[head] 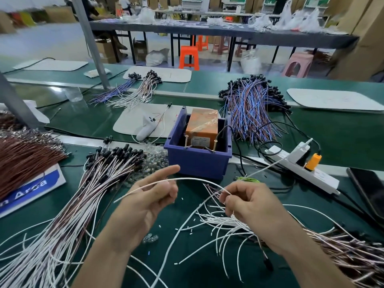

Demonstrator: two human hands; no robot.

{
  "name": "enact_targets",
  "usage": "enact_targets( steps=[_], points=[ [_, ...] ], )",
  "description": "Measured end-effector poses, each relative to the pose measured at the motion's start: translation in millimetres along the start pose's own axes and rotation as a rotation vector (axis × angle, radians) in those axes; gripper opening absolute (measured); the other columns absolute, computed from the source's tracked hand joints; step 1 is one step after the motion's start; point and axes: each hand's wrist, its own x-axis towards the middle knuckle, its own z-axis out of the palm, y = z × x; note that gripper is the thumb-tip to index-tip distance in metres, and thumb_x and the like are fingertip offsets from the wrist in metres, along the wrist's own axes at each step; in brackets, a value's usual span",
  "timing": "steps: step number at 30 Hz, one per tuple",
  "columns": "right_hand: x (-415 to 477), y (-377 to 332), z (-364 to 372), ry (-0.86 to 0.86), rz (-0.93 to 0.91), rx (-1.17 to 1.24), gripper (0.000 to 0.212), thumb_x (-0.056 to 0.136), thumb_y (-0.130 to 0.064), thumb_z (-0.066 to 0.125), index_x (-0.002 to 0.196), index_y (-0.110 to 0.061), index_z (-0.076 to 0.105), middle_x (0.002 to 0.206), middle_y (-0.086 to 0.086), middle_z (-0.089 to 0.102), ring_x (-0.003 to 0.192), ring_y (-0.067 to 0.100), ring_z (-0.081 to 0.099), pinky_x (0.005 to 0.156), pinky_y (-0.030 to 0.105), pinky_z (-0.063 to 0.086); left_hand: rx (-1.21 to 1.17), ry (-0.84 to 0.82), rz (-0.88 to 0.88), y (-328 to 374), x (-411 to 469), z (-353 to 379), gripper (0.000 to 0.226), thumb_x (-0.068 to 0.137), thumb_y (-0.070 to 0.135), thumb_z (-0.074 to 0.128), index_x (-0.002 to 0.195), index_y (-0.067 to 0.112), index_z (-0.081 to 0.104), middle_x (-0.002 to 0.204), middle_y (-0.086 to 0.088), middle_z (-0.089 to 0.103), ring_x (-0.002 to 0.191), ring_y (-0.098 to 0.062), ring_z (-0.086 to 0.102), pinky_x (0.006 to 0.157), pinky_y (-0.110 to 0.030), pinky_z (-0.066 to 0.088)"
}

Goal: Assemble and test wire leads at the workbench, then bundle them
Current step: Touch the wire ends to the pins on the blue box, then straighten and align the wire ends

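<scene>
White wire [187,179], one strand, arched between two hands, right hand [247,201] fingers pinching it, left hand [149,196] apparently loosely curled.

Single white wire [187,179] arcs above green bench between both hands, one end free at lower left. Loose white and brown leads [224,223] fan out under right side, ends splayed, some bare-tipped. Large bundle of white-brown leads with black caps [99,179] lies diagonally at left, caps toward blue bin. Blue-brown capped bundle [251,109] heaped behind bin at right. Two smaller capped bundles [133,90] farther back.
</scene>
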Motion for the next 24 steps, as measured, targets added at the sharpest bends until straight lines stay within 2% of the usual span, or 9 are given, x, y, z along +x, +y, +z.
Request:
enact_targets(
  steps=[3,6,9,12,14,17,20,22,24],
  points=[
    [-3,-2,2,-0.076,0.045,0.023,0.03,0.093,0.001,0.057,0.079,-0.018,0.075,0.065,0.009,0.067,0.05,0.011,0.045,0.047,0.02,0.034,-0.21,0.03,0.052,0,6,1,0.049,0.061,0.033,0.099,0.101,0.009,0.081,0.082,-0.009,0.072,0.077,-0.016,0.071,0.077,-0.026,0.06],
    [-8,-7,3,-0.188,0.04,-0.023,0.019,0.091,-0.01,0.068,0.09,-0.026,0.077,0.065,0.001,0.067,0.051,0.006,0.051,0.05,0.017,0.04,-0.2,0.198,0.073,-1,14,11,0.019,0.079,0.028,0.077,0.088,0.013,0.083,0.077,-0.006,0.074,0.07,-0.013,0.071,0.069,-0.023,0.06],
    [-12,-7,3,-0.032,-0.112,-0.243,0.041,0.083,-0.018,0.077,0.112,-0.044,0.063,0.063,-0.008,0.062,0.051,0.004,0.046,0.053,0.018,0.042,0.116,0.422,0.121,-6,22,20,0.017,0.087,0.03,0.071,0.078,0.023,0.084,0.071,-0.004,0.075,0.06,-0.011,0.069,0.059,-0.019,0.057],
    [-15,-13,3,0.058,-0.249,-0.219,0.029,0.092,-0.015,0.069,0.108,-0.037,0.059,0.065,-0.006,0.065,0.045,0.005,0.041,0.046,0.021,0.038,0.389,0.559,0.149,-18,27,17,0.029,0.098,0.026,0.069,0.072,0.031,0.081,0.065,-0.004,0.074,0.052,-0.011,0.066,0.052,-0.018,0.052],
    [-15,-14,3,0.031,-0.249,-0.097,0.02,0.098,-0.01,0.063,0.098,-0.029,0.068,0.07,0.001,0.07,0.044,0.01,0.044,0.044,0.023,0.037,0.428,0.6,0.148,-24,28,15,0.029,0.099,0.03,0.068,0.072,0.031,0.08,0.064,-0.004,0.073,0.052,-0.009,0.064,0.052,-0.018,0.051],
    [-13,-13,7,0.072,-0.204,0.049,0.022,0.1,-0.013,0.062,0.097,-0.027,0.079,0.084,0.001,0.077,0.057,0.014,0.063,0.052,0.019,0.046,0.243,0.673,0.16,-31,32,16,0.032,0.101,0.025,0.065,0.073,0.02,0.081,0.072,-0.004,0.077,0.063,-0.012,0.07,0.057,-0.018,0.055],
    [-9,-5,8,0.236,-0.263,-0.128,0.018,0.1,-0.023,0.062,0.103,-0.03,0.078,0.093,-0.014,0.077,0.086,-0.003,0.069,0.076,0.013,0.052,-0.042,0.628,0.214,-28,34,15,0.027,0.107,0.014,0.052,0.099,0.011,0.077,0.09,-0.006,0.08,0.082,-0.016,0.076,0.069,-0.02,0.059],
    [-5,-3,7,0.262,-0.26,-0.109,0.02,0.101,-0.019,0.061,0.096,-0.029,0.077,0.077,-0.009,0.074,0.064,0.004,0.063,0.063,0.022,0.053,-0.267,0.508,0.161,-22,33,13,0.029,0.109,0.01,0.045,0.109,0.006,0.074,0.079,-0.004,0.074,0.069,-0.014,0.071,0.064,-0.023,0.058],
    [-2,-3,6,0.224,-0.248,-0.173,0.022,0.101,-0.018,0.061,0.091,-0.029,0.076,0.059,-0.008,0.065,0.049,0.005,0.048,0.052,0.023,0.042,-0.237,0.386,0.083,-20,32,15,0.03,0.108,0.01,0.044,0.11,0.005,0.074,0.061,0.0,0.054,0.052,-0.012,0.048,0.052,-0.024,0.048]
  ],
)
